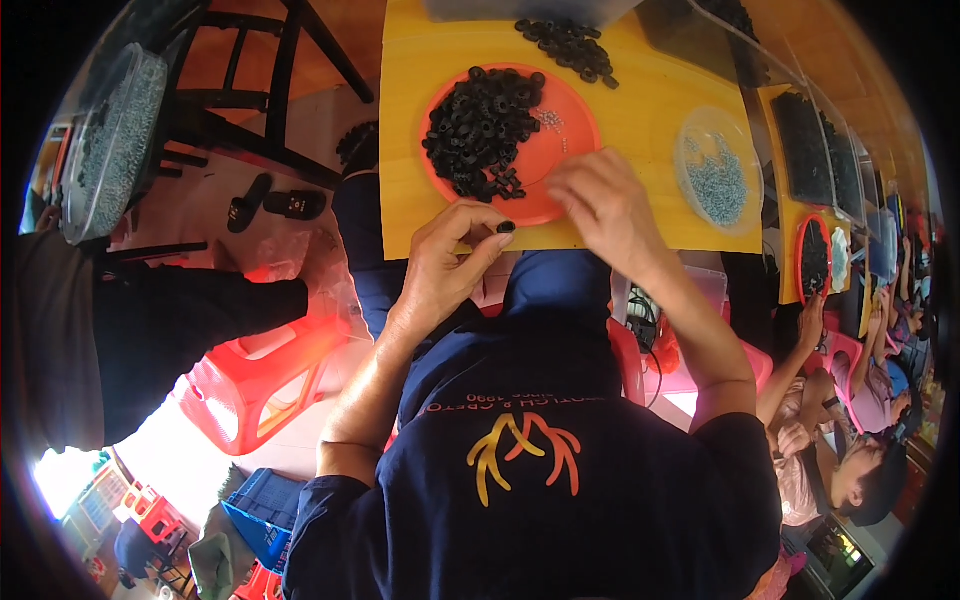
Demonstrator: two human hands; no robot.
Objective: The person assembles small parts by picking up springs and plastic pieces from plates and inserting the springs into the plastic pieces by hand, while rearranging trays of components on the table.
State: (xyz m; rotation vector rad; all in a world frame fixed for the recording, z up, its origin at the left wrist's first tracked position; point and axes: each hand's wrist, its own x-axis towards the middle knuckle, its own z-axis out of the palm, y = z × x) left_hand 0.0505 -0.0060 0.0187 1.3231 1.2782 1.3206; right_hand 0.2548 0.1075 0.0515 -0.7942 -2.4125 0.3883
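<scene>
Between thumb and index finger of my left hand (455, 245) is a small black tube-like piece (506, 227), its open end showing, just off the near rim of a round orange plate (583, 130). A heap of similar black pieces (480, 120) fills the plate's left side. A few small silvery metal parts (549, 120) lie to the right of that heap. My right hand (605, 205) hovers over the plate's right near edge, fingers bent and blurred by motion; whether they hold anything is not visible.
More black pieces (570, 48) lie on the yellow tabletop (650, 80) behind the plate. A clear round tub (690, 150) of metal parts stands at right. Black chair legs (280, 90) and a red stool (260, 385) are at left. Other people (800, 440) sit along the right.
</scene>
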